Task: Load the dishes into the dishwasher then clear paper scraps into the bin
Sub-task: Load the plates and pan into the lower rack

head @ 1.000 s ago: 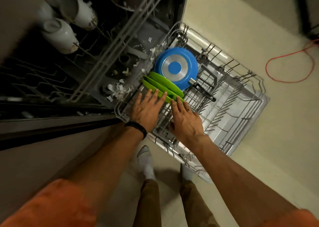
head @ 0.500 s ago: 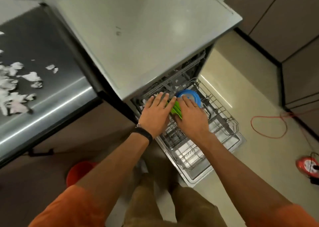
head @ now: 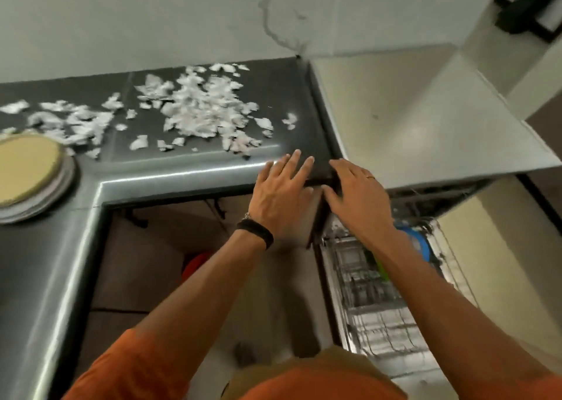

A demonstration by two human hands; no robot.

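**Hand state.** Both hands are empty. The left hand (head: 282, 193), which wears a black wristband (head: 256, 236), is flat with its fingers straight and slightly spread. Its fingertips lie over the rounded front corner of the dark, brushed-metal L-shaped desk (head: 170, 173) at frame centre. The right hand (head: 359, 200), wearing a thin ring, is also spread. It sits just beside the left, over the dark gap between the desk and the pale grey, flat-topped dishwasher (head: 410, 117). Motion blur prevents confirming whether either hand touches a surface.

**Task items.**
- **Paper scraps:** The torn white paper scraps (head: 200, 107) are thin and irregular. They lie scattered over the desk across the upper left and upper centre of the frame, near the left fingertips.
- **Unloaded dishes:** A stack of round plates (head: 30, 174), a tan disc on top of paler rims, sits on the desk at the left edge of the frame. It appears not yet loaded.
- **Loaded dishes:** At lower right, the pulled-out wire rack (head: 365, 314) holds a round blue pan (head: 421, 243). Green plates (head: 381, 270) show there only as a narrow sliver beside the right forearm.
- **Bin:** A rounded red container (head: 197, 263), partly hidden below the desk, is probably the bin.

**Assessment.** Flat, spread hands suit either lifting the plate stack or sweeping loose scraps toward the desk edge. The scraps are light and likely to scatter, so a slow, cupped sweep is advisable.
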